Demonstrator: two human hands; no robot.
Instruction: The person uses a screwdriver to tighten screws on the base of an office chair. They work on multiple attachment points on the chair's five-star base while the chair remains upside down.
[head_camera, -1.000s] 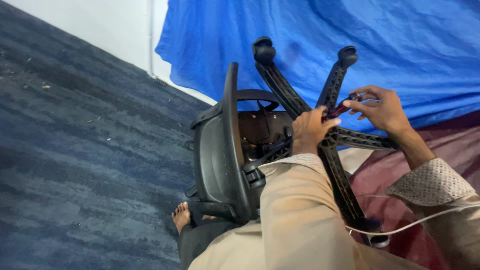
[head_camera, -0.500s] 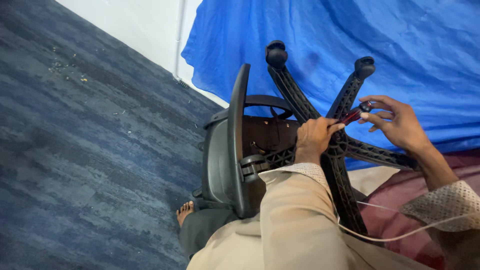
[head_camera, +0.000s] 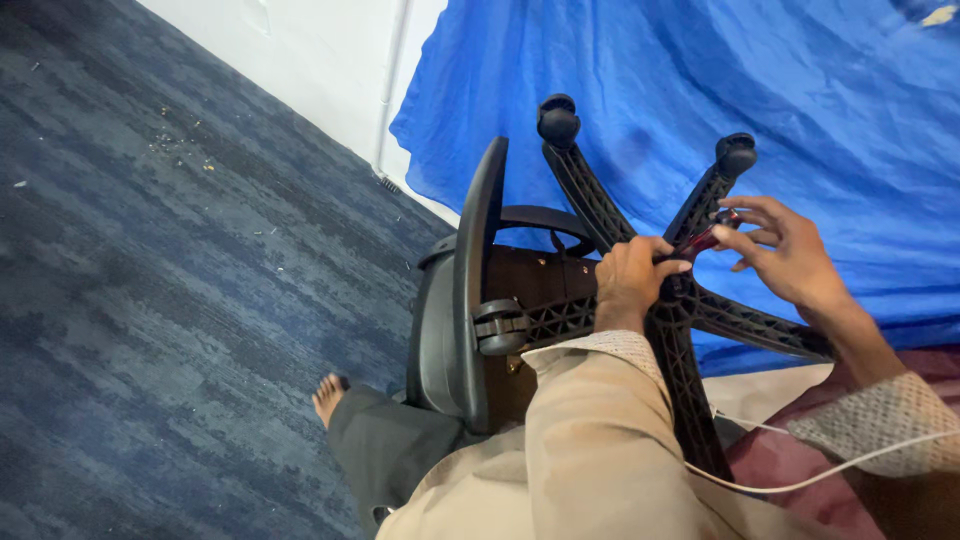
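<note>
A black office chair (head_camera: 470, 300) lies tipped on its side, its star-shaped wheel base (head_camera: 690, 400) facing me with casters (head_camera: 558, 120) sticking up. My left hand (head_camera: 632, 280) is closed around the hub of the base. My right hand (head_camera: 785, 252) pinches the end of a small dark red tool (head_camera: 700, 242) with fingertips, pointing it at the hub between both hands. Beige sleeves cover both forearms.
Blue-grey carpet (head_camera: 180, 300) with small debris spreads to the left. A white wall (head_camera: 320, 60) runs along the back, and a blue tarp (head_camera: 700, 90) hangs behind the chair. My bare foot (head_camera: 328, 396) rests on the carpet. A white cable (head_camera: 820, 480) crosses my lap.
The view has drifted, so the chair sits further right in frame. My right hand has shifted slightly on the red tool; my left hand stays on the hub.
</note>
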